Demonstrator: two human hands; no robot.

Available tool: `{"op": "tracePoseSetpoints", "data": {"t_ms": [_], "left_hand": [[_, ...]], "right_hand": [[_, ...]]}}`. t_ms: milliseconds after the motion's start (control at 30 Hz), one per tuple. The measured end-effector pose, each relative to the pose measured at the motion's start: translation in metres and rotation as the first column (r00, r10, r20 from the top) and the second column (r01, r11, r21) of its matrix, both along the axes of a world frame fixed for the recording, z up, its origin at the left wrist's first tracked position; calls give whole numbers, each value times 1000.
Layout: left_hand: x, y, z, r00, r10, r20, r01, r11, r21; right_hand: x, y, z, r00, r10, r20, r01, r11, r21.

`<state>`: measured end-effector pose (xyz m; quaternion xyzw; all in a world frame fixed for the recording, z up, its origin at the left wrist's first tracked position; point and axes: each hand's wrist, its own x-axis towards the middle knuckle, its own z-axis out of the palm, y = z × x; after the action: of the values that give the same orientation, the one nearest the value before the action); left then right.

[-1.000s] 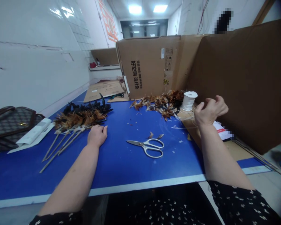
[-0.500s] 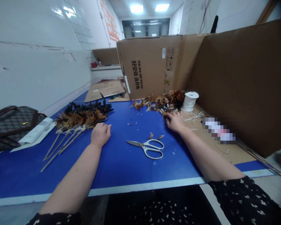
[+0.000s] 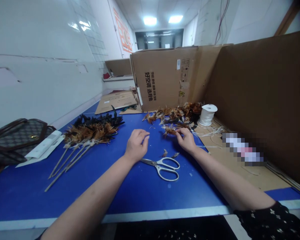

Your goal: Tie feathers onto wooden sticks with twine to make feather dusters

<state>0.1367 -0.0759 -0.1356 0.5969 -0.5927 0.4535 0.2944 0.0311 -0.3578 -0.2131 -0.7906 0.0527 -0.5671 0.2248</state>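
My right hand (image 3: 186, 140) pinches a small tuft of brown feathers (image 3: 170, 131) between thumb and fingers, just in front of a loose feather pile (image 3: 180, 111). To its left, my left hand (image 3: 137, 144) hovers with thumb and fingers apart and nothing between them. Silver scissors (image 3: 162, 166) lie slightly spread on the blue table, the blade tips close to my left wrist. Two small feather scraps (image 3: 175, 155) rest above the scissor handles. On the left lie several feather bunches tied to thin sticks (image 3: 90, 131), brown in front and black behind.
A spool of white ribbon (image 3: 207, 115) stands on flat cardboard (image 3: 237, 173) at the right, with loose strands beside it. Tall cardboard panels (image 3: 165, 76) wall off the back and right. A patterned handbag (image 3: 17, 140) and white papers (image 3: 42, 146) sit at the far left.
My left hand has moved right toward the middle and its fingers have parted. My right hand has drawn a feather tuft away from the pile. The view has shifted slightly.
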Motion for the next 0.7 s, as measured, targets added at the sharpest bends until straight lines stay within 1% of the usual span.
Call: {"op": "tracePoseSetpoints", "data": {"t_ms": [67,100,133,167,200,233,267,300,333,367,400,433,500,567,633,700], "left_hand": [[-1,-18,-3,997,-27,-71,29,999,31],[-1,-27,-6,989,-50,-141,55,998,35],[-2,-37,-10,965,-86,-248,94,995,22],[-2,-46,-14,910,-138,-391,142,990,-19],[-4,-55,-19,800,-205,-563,180,979,-100],[-6,-62,-24,629,-289,-721,205,957,-205],[-9,-68,-28,425,-371,-826,216,927,-305],[-12,-72,-31,234,-432,-871,230,895,-382],[-16,-74,-34,86,-467,-880,261,863,-432],[-19,-74,-36,-10,-484,-875,296,834,-465],[-23,-73,-38,-63,-497,-865,323,810,-489],[-25,-71,-39,-93,-509,-856,340,791,-508],[-29,-66,-39,-135,-531,-837,337,769,-543],[-30,-59,-40,-174,-533,-828,332,760,-559],[-31,-54,-41,-180,-527,-830,336,760,-556],[-32,-51,-43,-135,-524,-841,334,775,-537]], "right_hand": [[1,10,-4,994,79,76,-81,996,25],[1,14,-6,988,114,108,-118,992,35],[1,18,-7,980,145,137,-152,988,42],[1,21,-8,971,173,163,-182,982,46],[1,24,-9,963,197,187,-209,977,48],[0,28,-9,954,216,209,-231,972,49],[-1,31,-8,945,233,228,-250,967,46],[-2,35,-7,937,251,241,-268,963,37],[-4,39,-6,930,273,247,-287,958,19],[-5,44,-5,922,301,243,-308,951,-9],[-7,48,-5,915,335,227,-333,942,-45],[-8,52,-4,906,372,201,-362,928,-84],[-11,59,-3,887,442,136,-422,894,-154],[-15,63,-2,871,483,86,-461,865,-197],[-18,64,0,869,489,71,-467,860,-204],[-21,63,2,879,467,96,-448,878,-172]]}}
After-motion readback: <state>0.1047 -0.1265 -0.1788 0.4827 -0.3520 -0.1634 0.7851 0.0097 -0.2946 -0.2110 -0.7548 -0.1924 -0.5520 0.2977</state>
